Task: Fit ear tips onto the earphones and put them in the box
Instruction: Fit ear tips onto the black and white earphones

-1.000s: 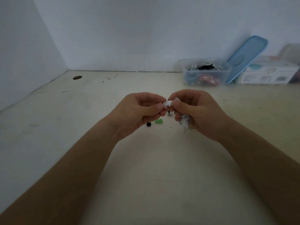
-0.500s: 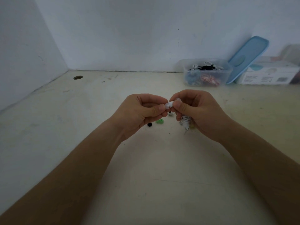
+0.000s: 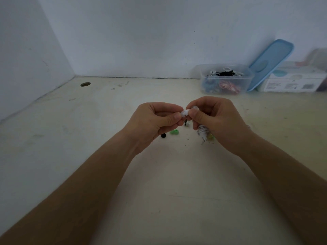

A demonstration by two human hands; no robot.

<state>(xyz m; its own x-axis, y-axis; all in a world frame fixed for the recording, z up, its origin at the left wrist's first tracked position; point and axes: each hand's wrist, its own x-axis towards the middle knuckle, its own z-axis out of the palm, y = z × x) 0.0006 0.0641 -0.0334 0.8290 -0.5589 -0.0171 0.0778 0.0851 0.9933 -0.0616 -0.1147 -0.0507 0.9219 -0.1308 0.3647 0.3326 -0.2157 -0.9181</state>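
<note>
Left hand (image 3: 155,121) pinches a small white soft ear tip (image 3: 184,113) at thumb and forefinger | tip points right, meeting the right hand (image 3: 217,119), equally near, curled round a coiled white earphone cable (image 3: 202,132) | fingertips of both hands touching | clear plastic box (image 3: 226,80) well apart, rear right.

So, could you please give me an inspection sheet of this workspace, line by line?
Surface: cream table, scuffed, dark specks, a round hole far left.
Job's things: white earphone piece between both hands; open clear box back right, bundled earphones inside; green ear tip and black ear tip loose on the table.
Clutter: blue lid propped tilted beside the box; white carton to its right.
Hands: left hand and right hand both pinch the white earphone piece.
Cables: white cable bunched under the right hand's fingers.
Surroundings: bare pale walls meeting in a corner at left.
</note>
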